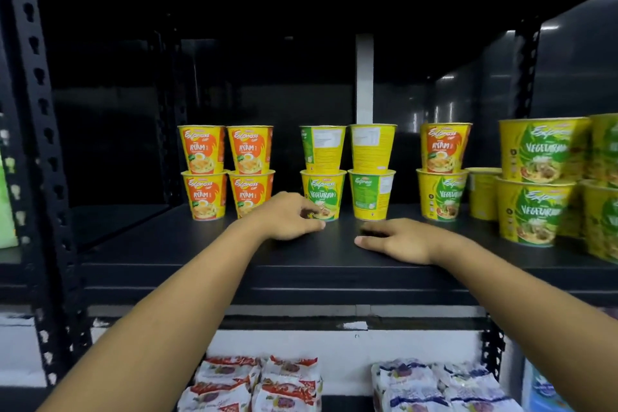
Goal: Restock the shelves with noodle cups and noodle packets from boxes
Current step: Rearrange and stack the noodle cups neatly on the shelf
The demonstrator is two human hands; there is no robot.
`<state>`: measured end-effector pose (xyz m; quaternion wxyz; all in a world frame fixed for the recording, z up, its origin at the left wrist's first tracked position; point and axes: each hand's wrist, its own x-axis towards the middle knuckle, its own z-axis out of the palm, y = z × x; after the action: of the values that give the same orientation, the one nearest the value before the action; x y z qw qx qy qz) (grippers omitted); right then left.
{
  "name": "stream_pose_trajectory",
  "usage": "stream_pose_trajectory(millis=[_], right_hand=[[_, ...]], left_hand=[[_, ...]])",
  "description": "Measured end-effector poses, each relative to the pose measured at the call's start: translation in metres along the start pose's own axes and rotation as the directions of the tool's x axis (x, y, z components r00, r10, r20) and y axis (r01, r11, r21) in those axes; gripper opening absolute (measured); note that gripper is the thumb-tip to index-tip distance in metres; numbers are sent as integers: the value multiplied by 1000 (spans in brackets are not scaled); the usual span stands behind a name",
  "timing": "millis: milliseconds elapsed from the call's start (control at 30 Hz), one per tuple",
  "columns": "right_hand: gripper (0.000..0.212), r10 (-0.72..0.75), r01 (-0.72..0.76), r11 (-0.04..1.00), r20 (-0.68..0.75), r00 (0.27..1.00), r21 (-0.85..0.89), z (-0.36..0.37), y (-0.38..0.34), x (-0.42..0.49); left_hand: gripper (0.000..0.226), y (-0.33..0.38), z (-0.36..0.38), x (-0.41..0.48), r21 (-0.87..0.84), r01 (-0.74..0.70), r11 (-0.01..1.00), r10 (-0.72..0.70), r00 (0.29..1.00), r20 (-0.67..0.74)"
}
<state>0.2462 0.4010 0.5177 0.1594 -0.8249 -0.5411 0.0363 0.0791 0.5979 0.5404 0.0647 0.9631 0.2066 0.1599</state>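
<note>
Black shelf: green cup at curled fingertips of left hand (probably straightening it; grip unclear); right hand flat, fingers straight, bracing.

A shop: black shelving stocked with noodle cups.

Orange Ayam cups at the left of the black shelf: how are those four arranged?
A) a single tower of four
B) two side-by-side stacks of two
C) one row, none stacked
B: the orange Ayam cups stand on the black shelf as two neighbouring stacks, each with one cup on top of another.
</note>
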Motion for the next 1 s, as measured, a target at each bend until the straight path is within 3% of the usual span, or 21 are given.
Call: stream_pose_trajectory(millis=[100,167,300,400,467,633,1000], right_hand=[[67,-34,34,999,7,999,-2,3,4,5],[67,-48,48,999,11,999,3,3,6,6],[67,-86,86,996,21,996,-12,3,8,7],[68,-100,100,995,27,995,-14,3,9,8],[69,-103,103,995,28,994,-14,4,11,11],[74,-93,93,996,22,995,0,6,15,16],[76,-92,92,996,12,996,13,7,18,20]], left_hand=[[40,-3,1,8,-108,92,990,-102,991,-87],[45,-7,3,15,-182,164,969,-189,974,-128],[89,-10,3,34,-346,272,898,-336,931,-140],[122,-8,2,54,-558,260,788,-384,916,-116],[129,-4,3,67,-667,224,711,-394,912,-114],[90,6,11,85,-735,178,655,-371,922,-107],[82,8,12,76,-689,182,702,-386,910,-154]])
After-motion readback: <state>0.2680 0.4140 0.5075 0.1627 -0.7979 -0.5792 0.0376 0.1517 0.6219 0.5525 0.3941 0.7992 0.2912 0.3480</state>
